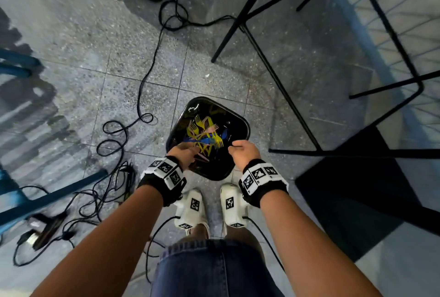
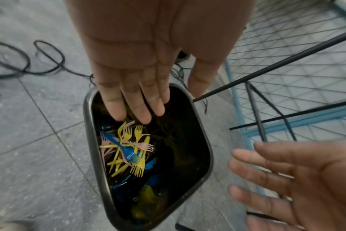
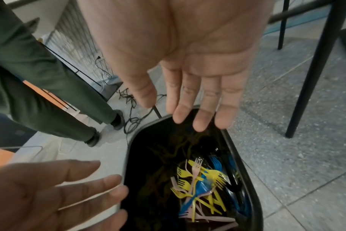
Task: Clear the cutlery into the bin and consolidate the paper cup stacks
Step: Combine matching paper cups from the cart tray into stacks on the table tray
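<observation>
A black bin (image 1: 245, 127) stands on the tiled floor in front of my feet. Inside it lies a heap of yellow, pink and blue plastic forks (image 1: 204, 135), also seen from the left wrist as forks (image 2: 128, 148) and from the right wrist as forks (image 3: 199, 184). My left hand (image 1: 183, 151) hangs over the bin's near left rim, fingers (image 2: 138, 109) straight and empty. My right hand (image 1: 242, 151) hovers over the near right rim, fingers (image 3: 201, 114) straight and empty. No paper cups are in view.
Black cables (image 1: 119, 135) loop over the floor left of the bin. Black metal table legs (image 1: 273, 70) and a dark base plate (image 1: 357, 189) stand to the right. Blue frame bars (image 1: 47, 196) lie at the left. Another person's legs (image 3: 49, 93) stand beyond the bin.
</observation>
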`<action>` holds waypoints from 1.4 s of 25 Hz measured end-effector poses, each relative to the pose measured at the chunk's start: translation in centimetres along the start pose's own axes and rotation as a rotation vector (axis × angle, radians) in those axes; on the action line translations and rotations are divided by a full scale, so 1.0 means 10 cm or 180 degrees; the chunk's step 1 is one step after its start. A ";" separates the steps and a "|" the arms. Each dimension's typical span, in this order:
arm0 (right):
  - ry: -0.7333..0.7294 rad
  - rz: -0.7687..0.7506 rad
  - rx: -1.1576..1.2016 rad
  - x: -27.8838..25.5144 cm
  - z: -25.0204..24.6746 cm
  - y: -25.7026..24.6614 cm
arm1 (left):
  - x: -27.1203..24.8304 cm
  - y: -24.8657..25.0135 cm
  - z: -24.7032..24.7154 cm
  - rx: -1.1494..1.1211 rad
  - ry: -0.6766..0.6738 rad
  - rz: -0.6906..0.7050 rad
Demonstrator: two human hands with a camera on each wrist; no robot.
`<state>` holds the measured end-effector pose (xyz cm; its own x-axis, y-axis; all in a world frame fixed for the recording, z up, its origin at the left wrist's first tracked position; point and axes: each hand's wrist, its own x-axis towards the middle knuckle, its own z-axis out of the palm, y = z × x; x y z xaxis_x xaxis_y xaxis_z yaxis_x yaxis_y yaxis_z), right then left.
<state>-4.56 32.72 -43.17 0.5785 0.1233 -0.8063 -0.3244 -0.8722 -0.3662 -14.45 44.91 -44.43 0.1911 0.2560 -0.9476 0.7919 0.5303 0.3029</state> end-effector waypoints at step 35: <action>0.0730 -0.1798 0.0791 -2.62 -4.22 -0.37 | -4.76 2.11 2.68 0.1897 0.0548 0.3812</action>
<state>13.07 12.79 -1.07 0.8463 0.4023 -0.3492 -0.0712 -0.5641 -0.8226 8.71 22.25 4.37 0.8970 0.4314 -0.0958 0.3288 -0.5068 0.7969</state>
